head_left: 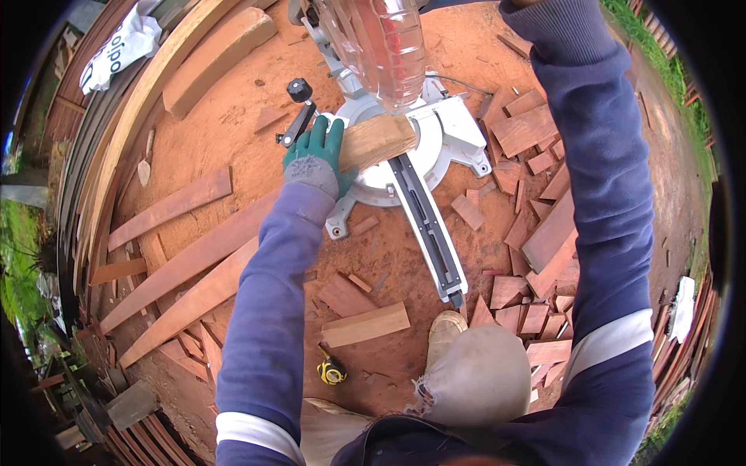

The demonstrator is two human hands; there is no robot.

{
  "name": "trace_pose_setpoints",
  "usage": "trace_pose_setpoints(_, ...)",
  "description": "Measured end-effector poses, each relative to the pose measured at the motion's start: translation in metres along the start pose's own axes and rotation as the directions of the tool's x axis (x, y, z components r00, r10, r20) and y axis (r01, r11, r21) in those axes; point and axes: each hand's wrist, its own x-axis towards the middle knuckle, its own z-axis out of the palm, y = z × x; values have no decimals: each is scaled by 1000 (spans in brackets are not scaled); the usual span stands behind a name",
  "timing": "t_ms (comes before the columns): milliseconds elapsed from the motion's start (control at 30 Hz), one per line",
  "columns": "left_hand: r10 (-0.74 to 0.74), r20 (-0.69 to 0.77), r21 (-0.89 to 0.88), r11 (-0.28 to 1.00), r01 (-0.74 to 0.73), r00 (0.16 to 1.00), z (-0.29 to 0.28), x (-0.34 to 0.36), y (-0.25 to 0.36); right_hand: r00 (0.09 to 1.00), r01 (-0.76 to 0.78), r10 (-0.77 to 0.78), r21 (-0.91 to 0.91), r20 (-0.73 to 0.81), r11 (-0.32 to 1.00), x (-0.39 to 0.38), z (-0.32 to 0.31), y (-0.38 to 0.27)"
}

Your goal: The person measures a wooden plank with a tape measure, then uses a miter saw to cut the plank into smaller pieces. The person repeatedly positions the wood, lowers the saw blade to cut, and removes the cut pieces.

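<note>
My left hand, in a green glove with a grey cuff, grips the left end of a light wooden block. The block lies across the round white table of a miter saw, with its right end close to the saw head. A clear ribbed plastic cover with red behind it hides the blade. Reaching up along the right side, my right arm ends at the top edge, where only a sliver of my right hand shows. Its fingers are out of sight.
Reddish offcuts pile up right of the saw. Long tapered boards lie at left, near a trowel. A yellow tape measure and a short plank rest by my feet. A curved beam lies far left.
</note>
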Motion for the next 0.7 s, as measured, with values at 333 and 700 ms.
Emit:
trace_pose_setpoints(333, -776, 191, -976, -87, 198, 601, 69, -70, -49, 327, -891, 898, -220, 295, 397, -331, 17, 40)
trace_pose_setpoints(700, -589, 351, -935, -256, 244, 728, 134, -61, -54, 320, -849, 899, -331, 299, 412, -349, 46, 46)
